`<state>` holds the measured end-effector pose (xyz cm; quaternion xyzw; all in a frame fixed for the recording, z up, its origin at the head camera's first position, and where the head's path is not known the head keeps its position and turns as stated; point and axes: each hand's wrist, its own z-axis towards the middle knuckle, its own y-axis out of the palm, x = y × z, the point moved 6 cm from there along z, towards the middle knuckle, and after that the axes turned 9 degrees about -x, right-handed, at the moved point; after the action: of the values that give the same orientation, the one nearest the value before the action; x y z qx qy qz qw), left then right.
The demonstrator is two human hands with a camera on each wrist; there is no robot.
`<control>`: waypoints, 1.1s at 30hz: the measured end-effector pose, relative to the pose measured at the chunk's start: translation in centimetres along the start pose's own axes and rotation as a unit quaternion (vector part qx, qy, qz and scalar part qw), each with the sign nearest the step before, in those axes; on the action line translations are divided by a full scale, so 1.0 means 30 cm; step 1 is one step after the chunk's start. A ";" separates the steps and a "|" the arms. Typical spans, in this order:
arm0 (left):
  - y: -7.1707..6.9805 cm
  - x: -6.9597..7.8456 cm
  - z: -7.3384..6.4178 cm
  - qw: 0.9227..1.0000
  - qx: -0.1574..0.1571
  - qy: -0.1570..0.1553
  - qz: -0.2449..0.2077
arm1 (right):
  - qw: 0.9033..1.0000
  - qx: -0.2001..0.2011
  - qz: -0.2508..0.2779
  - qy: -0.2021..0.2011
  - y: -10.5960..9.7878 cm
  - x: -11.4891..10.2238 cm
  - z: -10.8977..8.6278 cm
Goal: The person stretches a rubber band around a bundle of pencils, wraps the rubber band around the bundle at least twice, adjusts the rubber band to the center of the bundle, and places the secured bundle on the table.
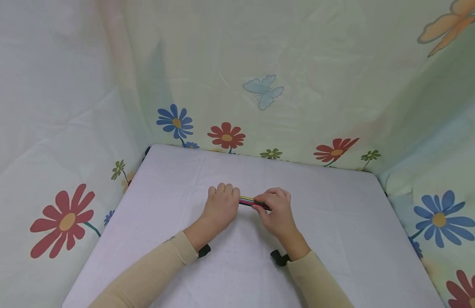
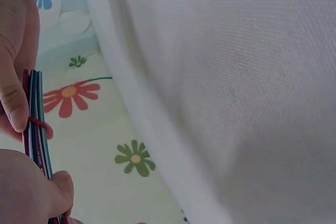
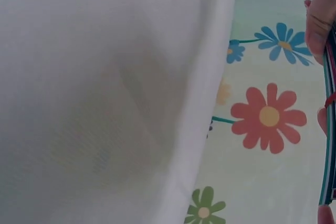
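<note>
Several thin coloured pencils point(image 1: 246, 200) are gathered in one bundle, held in the air over the table between both hands. My left hand point(image 1: 221, 206) grips the left part of the bundle, fingers curled over it with the knuckles up. The right hand point(image 1: 277, 211) pinches the other part between thumb and fingers. A red elastic band point(image 2: 34, 121) goes round the pencils, with the right thumb right beside it in the left wrist view. The right wrist view shows only a strip of the bundle point(image 3: 329, 145) at its right edge. Most of the left part is hidden inside my left hand.
A white cloth covers the table point(image 1: 230, 273). Hanging fabric point(image 1: 299, 55) printed with flowers and butterflies surrounds it at the back and sides. Black wrist straps point(image 1: 280, 258) show by the cuffs of the beige sleeves point(image 1: 156, 269).
</note>
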<state>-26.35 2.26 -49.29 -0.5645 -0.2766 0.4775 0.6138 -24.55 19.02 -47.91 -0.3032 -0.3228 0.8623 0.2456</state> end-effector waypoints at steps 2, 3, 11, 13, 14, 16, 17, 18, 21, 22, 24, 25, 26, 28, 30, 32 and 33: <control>0.000 0.001 0.000 1.000 0.001 -0.002 0.003 | 0.999 0.005 -0.027 -0.017 0.007 -0.019 0.005; -0.001 0.004 -0.001 1.000 0.002 0.001 0.002 | 0.999 0.004 -0.040 -0.024 0.013 -0.029 0.007; -0.013 0.017 -0.008 1.000 -0.025 0.002 -0.004 | 0.996 -0.035 -0.086 0.003 0.012 -0.053 0.026; -0.014 0.011 -0.007 0.999 -0.030 -0.005 -0.008 | 0.996 -0.036 -0.076 0.026 -0.003 -0.038 0.023; -0.014 0.008 -0.006 0.999 -0.031 -0.008 -0.012 | 0.996 -0.039 -0.070 0.036 -0.008 -0.030 0.021; -0.016 0.004 -0.006 0.999 -0.031 -0.011 -0.019 | 0.996 -0.045 -0.060 0.047 -0.011 -0.016 0.015; -0.016 0.003 -0.006 0.999 -0.032 -0.010 -0.022 | 0.996 -0.049 -0.056 0.048 -0.010 -0.012 0.013; -0.017 0.003 -0.007 0.999 -0.032 -0.010 -0.025 | 0.996 -0.053 -0.055 0.046 -0.007 -0.009 0.011; -0.015 0.007 -0.009 0.999 -0.036 -0.007 -0.026 | 0.997 -0.053 -0.057 0.030 0.004 -0.009 0.010; -0.014 0.008 -0.009 0.999 -0.034 -0.006 -0.026 | 0.997 -0.049 -0.059 0.023 0.006 -0.011 0.011; -0.013 0.010 -0.010 0.999 -0.034 -0.006 -0.023 | 0.997 -0.043 -0.070 0.014 0.012 -0.018 0.012; -0.012 0.010 -0.011 0.999 -0.035 -0.006 -0.021 | 0.996 -0.040 -0.077 0.011 0.016 -0.021 0.013; -0.012 0.010 -0.011 0.999 -0.034 -0.007 -0.018 | 0.996 -0.039 -0.083 0.009 0.020 -0.024 0.015; -0.011 0.009 -0.011 0.999 -0.035 -0.009 -0.015 | 0.995 -0.038 -0.092 0.007 0.026 -0.029 0.018; -0.008 0.009 -0.010 0.999 -0.038 -0.010 -0.011 | 0.995 -0.040 -0.096 0.003 0.034 -0.036 0.021; -0.005 0.009 -0.011 0.999 -0.036 -0.008 -0.010 | 0.994 -0.046 -0.095 0.000 0.042 -0.047 0.028; -0.002 0.011 -0.011 0.999 -0.038 -0.006 -0.010 | 0.994 -0.050 -0.096 0.000 0.046 -0.052 0.032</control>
<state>-25.92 2.42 -49.36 -0.5817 -0.3044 0.4637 0.5949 -24.42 16.72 -47.74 -0.2828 -0.3932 0.8176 0.3114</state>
